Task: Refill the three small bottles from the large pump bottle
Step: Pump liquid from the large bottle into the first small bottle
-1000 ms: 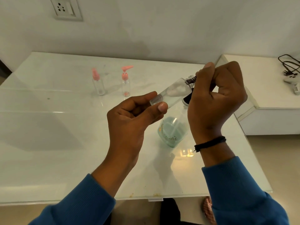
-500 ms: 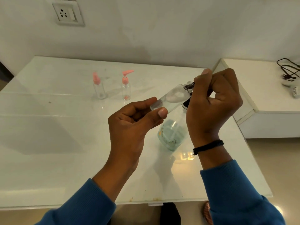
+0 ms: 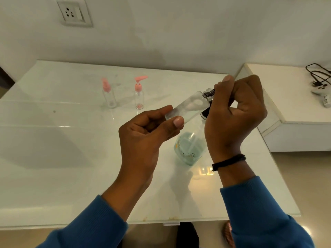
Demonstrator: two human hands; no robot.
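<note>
2 hands hold 1 small clear bottle, no readable label.

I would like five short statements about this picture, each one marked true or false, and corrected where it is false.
1. The left hand holds the base end of a small clear bottle. True.
2. The right hand rests flat on the table. False: it is raised, with its fingers curled at the dark neck of the small clear bottle.
3. Two small bottles with pink pump tops stand upright on the table, far from the hands. True.
4. The held bottle is upright. False: it is tilted, neck up toward the right hand.
5. The large bottle with pale blue-green liquid lies on the white side cabinet. False: it stands on the table, below the hands.
</note>
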